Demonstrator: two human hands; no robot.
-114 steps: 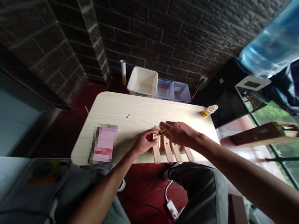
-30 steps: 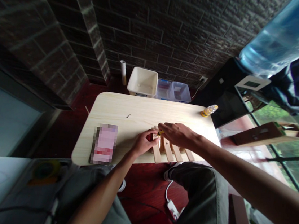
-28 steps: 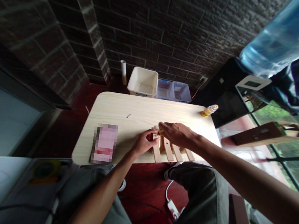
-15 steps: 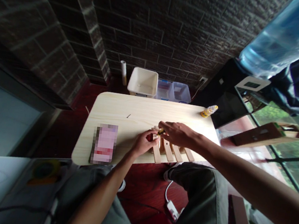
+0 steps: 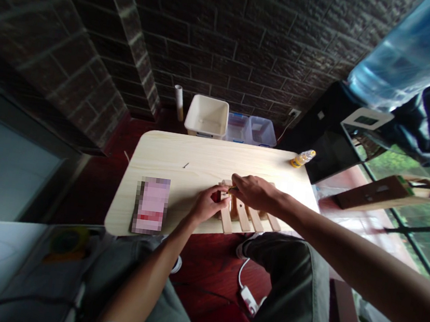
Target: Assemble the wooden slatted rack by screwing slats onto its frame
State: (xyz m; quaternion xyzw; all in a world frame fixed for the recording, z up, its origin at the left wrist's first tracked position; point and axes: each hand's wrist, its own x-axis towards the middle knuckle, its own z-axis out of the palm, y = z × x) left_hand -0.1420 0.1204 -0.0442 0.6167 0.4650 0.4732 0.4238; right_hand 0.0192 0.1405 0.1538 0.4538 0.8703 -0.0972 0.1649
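A wooden slatted piece lies at the table's near edge, its pale slats pointing toward me. My left hand is closed around the end of its leftmost slat, thumb and fingers close to a small red patch. From the right, my right hand is curled around a small yellow-and-black tool, which looks like a screwdriver. Its tip meets the wood by my left fingertips; most of the handle is hidden in my palm. A dark screw lies alone on the tabletop.
On the pale wooden table, a blurred-out pink phone-like object lies at left and a yellow-capped bottle stands at the far right corner. Behind are a cream bin and clear boxes. A power strip lies below.
The view has shifted slightly. My right hand has turned a little around the tool, while my left hand stays in place on the slat.
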